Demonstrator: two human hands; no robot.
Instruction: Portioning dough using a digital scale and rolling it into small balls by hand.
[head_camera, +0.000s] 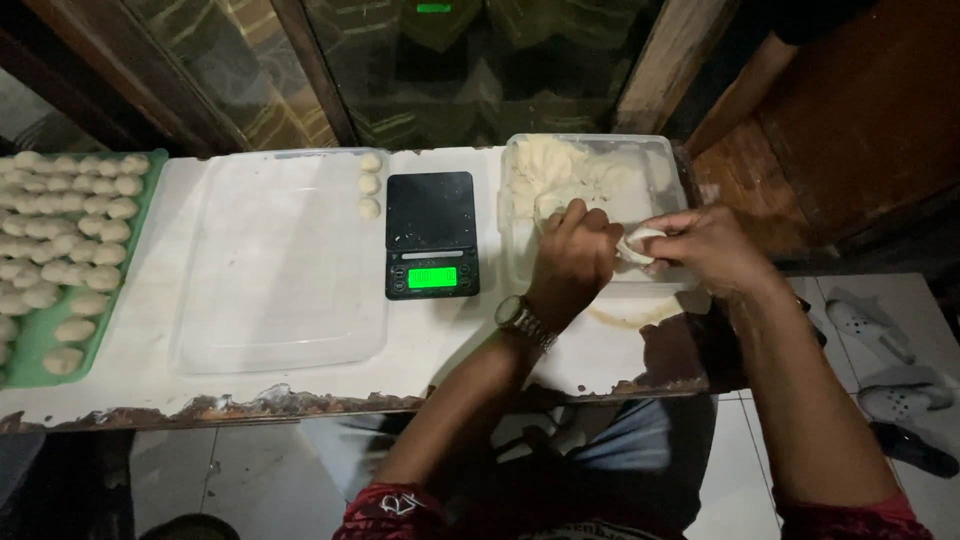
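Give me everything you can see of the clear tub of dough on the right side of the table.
The clear tub is a rectangular, see-through plastic container with rounded corners and no lid on, standing flat at the table's right end, just right of the black scale. Pale dough is heaped in its far left part; the rest shows smeared residue. The left hand and right hand work over its near edge, pinching a small dough piece between them.

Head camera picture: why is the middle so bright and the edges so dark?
Head view: light falls on the white table and clear tray, while floor and glass behind stay dim; the scale display glows green; both hands cast shadow at the table edge; straight edges bow slightly.
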